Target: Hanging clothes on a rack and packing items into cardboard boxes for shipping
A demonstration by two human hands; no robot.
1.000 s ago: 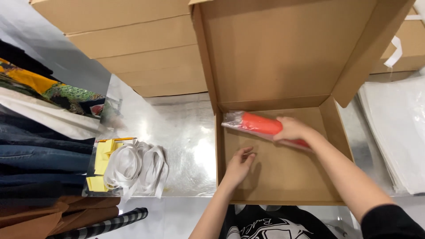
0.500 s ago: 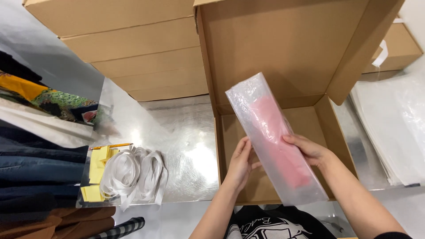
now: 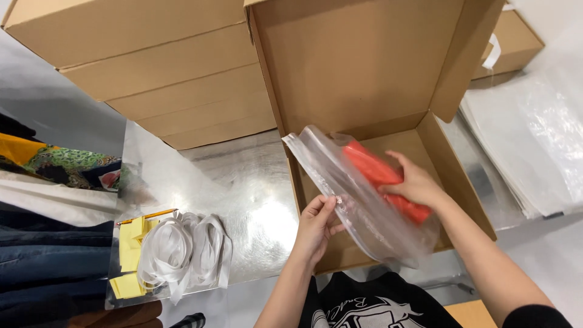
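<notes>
Box floor [image 3: 388, 152] partly behind clear bag [image 3: 364, 200], folded clothes [image 3: 48, 267] cut off (left edge)

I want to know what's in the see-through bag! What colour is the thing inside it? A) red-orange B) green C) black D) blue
A: the folded thing inside the clear plastic bag is red-orange; the right hand holds it through the bag while the left hand holds the bag's edge, over the open cardboard box.
</notes>
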